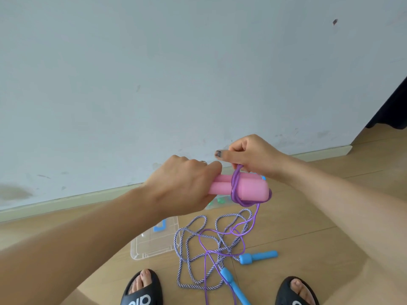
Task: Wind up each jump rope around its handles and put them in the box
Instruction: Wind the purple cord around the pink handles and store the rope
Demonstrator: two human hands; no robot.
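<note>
Holding the two pink handles (242, 187) side by side in my left hand (182, 186), fingers curled round their left ends, back of the hand toward me. Handles lie roughly level, sticking out to the right of my fist. Purple rope (235, 187) circles both handles in several turns near their middle, bunching under the right end.

My right hand (251, 154) sits just above the handles, fingers curled, thumb laid flat across pointing left. It pinches the purple rope where the strand rises off the wraps. Both forearms reach forward, wrists near each other, hands well above the floor (308, 216).

From the wraps, the loose length of purple rope drops to the floor and loops there, lying across a second rope. That striped rope (187, 238), white and purple twist, sprawls unwound in loose curves between my feet and the wall (154, 73). Its two blue handles (257, 257) rest on the floor, one lying crosswise at right, one near my right sandal (296, 291).

Clear plastic box (154, 241) sits on the floor to the left of the striped rope, partly hidden by my left arm. Cannot tell what is in it. Left sandal (142, 289) at the bottom edge.
</note>
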